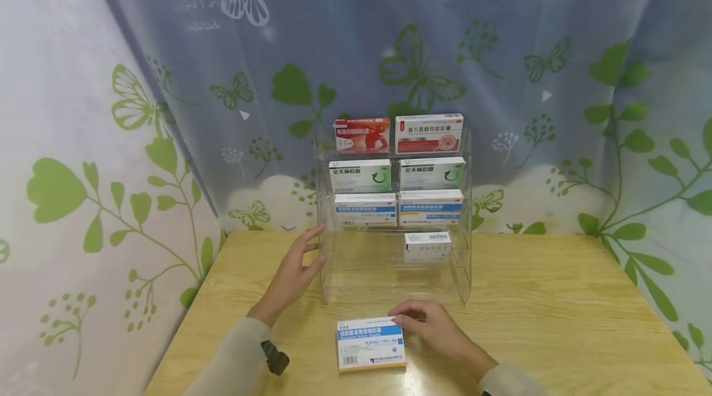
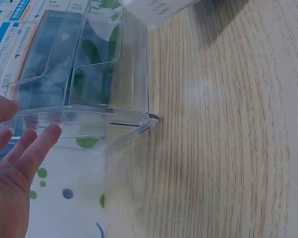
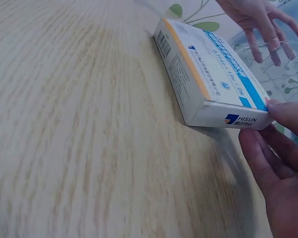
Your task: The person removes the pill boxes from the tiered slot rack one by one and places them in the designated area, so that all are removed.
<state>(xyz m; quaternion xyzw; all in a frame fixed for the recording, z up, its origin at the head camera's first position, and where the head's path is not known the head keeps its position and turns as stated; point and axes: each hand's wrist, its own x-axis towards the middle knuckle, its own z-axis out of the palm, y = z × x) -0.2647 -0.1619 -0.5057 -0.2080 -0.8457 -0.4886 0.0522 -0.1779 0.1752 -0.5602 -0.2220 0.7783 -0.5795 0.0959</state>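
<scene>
My right hand [image 1: 436, 331] pinches a corner of a white medicine box [image 1: 369, 351] with a blue band, thumb on its top face and fingers underneath. The right wrist view shows this box [image 3: 213, 74] tilted, its orange edge towards the camera. Beside the left wall of a clear acrylic display rack [image 1: 325, 272] is my left hand [image 1: 292, 275], fingers spread and loosely bent. In the left wrist view the fingertips of the left hand [image 2: 15, 168] are right at the rack's side panel [image 2: 89, 116].
Upper tiers hold a red box [image 1: 361, 136], a red-and-white box [image 1: 428, 134], two green-and-white boxes [image 1: 360, 176] and two blue-banded boxes [image 1: 365, 210]. A small white box [image 1: 427, 248] sits in the lowest tier's right side. Wooden table [image 1: 534, 297] below; patterned curtain [image 1: 356, 44] behind.
</scene>
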